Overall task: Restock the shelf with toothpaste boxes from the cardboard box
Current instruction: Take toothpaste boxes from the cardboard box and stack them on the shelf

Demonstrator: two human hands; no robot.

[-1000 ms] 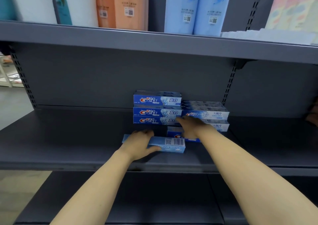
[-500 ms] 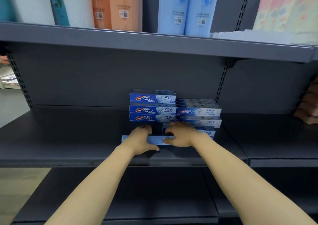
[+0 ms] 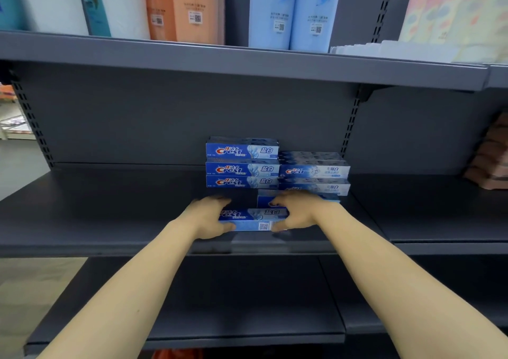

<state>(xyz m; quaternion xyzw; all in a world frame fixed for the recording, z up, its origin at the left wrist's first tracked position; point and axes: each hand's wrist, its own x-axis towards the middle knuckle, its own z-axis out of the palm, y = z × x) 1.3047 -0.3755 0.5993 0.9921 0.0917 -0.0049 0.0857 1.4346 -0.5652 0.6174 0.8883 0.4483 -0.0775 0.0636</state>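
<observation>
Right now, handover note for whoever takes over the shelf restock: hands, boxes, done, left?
Left hand and right hand each grip an end of one toothpaste box, at the middle shelf front.
Done: a stack of three boxes at the back, lighter boxes stacked beside them.
Left: seat the held box with the stack, then fetch more. Cardboard box not in view.
</observation>
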